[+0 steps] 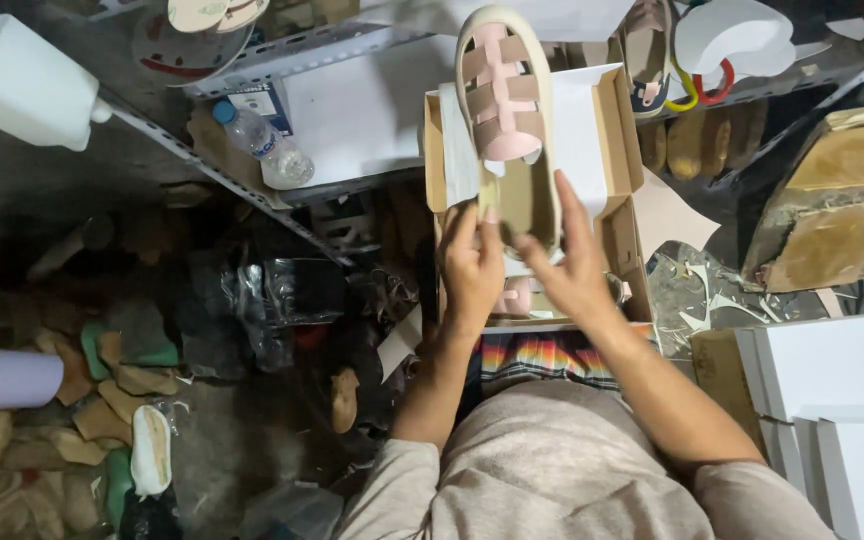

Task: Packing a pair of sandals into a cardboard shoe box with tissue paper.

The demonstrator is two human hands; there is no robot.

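Left hand (472, 268), right hand (574, 268), fingers gripping sandal (507, 110) heel

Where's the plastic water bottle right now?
In the head view, the water bottle lies tilted on the metal shelf at upper left, left of the open cardboard box over which both hands hold the sandal.

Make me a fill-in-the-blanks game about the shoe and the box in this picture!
1. Both hands, left hand and right hand, hold a sandal with ____ straps.
2. Under the sandal lies an open cardboard ____.
3. The clear plastic ____ with a blue cap lies on the metal shelf.

Missing words: pink; box; bottle
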